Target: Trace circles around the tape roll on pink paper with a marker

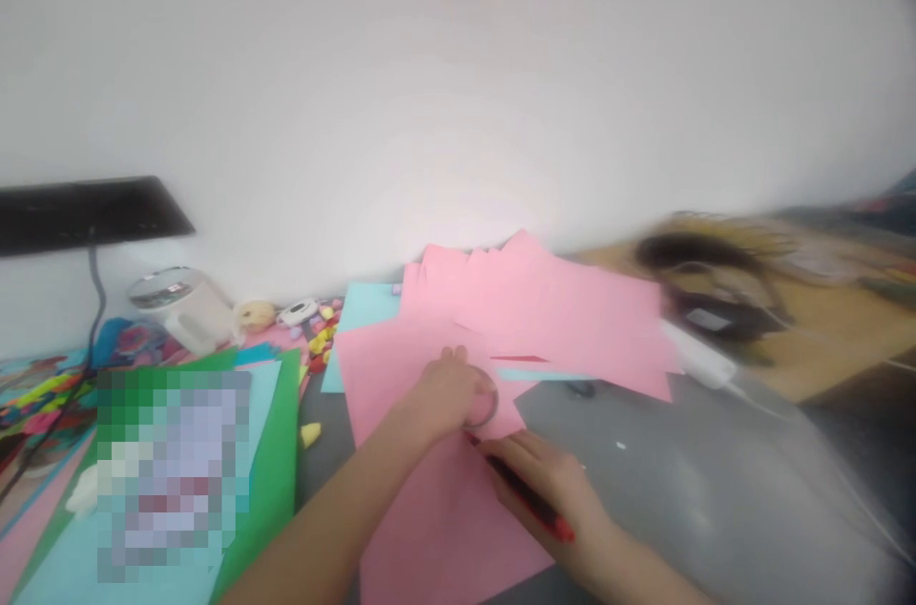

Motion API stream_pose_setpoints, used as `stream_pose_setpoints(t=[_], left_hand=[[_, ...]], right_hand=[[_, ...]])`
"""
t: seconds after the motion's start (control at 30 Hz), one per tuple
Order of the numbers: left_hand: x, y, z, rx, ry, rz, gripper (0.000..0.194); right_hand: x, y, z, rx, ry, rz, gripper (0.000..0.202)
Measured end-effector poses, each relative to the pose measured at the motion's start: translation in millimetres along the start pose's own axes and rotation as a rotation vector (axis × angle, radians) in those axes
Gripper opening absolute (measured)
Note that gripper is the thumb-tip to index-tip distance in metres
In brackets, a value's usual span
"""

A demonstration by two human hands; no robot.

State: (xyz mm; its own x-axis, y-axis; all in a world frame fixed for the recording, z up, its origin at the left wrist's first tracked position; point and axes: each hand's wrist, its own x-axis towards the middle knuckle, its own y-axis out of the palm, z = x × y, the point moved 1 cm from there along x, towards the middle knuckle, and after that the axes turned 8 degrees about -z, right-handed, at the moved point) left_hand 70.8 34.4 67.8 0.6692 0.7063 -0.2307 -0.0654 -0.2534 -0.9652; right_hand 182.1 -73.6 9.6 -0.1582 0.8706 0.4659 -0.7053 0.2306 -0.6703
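Observation:
A sheet of pink paper (pixel 444 510) lies flat in front of me, under both hands. My left hand (pixel 447 390) holds down a small clear round object (pixel 492 400) on it; a curved rim shows at the right of my fingers, and blur hides its exact kind. My right hand (pixel 548 481) is closed around a black and red pen (pixel 530 495). The pen's tip meets or nearly meets the paper just below the rim of the round object.
Behind the sheet, more pink paper (pixel 530 309) is piled over light blue paper (pixel 368 304). Green paper (pixel 276 452) lies at the left, partly under a pixelated area. A white jug-like container (pixel 190 314) stands by the wall. A white power strip (pixel 697 357) is at the right.

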Motion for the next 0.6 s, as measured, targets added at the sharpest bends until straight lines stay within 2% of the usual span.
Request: stream_pose_setpoints(t=[0.13, 0.23, 0.33, 0.47, 0.6], left_hand=[[1, -1.6, 1, -0.003, 0.002, 0.008, 0.033], [2, -1.2, 3, -0.002, 0.014, 0.014, 0.039], [4, -0.3, 6, 0.019, 0.040, 0.016, 0.044], [5, -2.5, 6, 0.055, 0.058, 0.029, 0.045], [4, -4.4, 5, 0.077, 0.066, 0.037, 0.046]], right_hand=[[-4, -13, -5, -0.036, 0.016, -0.013, 0.021], [-8, -15, -7, -0.055, 0.047, -0.048, 0.020], [-12, -2, -7, -0.047, 0.004, -0.123, 0.021], [-15, 27, -10, -0.111, -0.092, -0.206, 0.025], [-11, 42, -13, -0.229, -0.143, -0.153, 0.027]])
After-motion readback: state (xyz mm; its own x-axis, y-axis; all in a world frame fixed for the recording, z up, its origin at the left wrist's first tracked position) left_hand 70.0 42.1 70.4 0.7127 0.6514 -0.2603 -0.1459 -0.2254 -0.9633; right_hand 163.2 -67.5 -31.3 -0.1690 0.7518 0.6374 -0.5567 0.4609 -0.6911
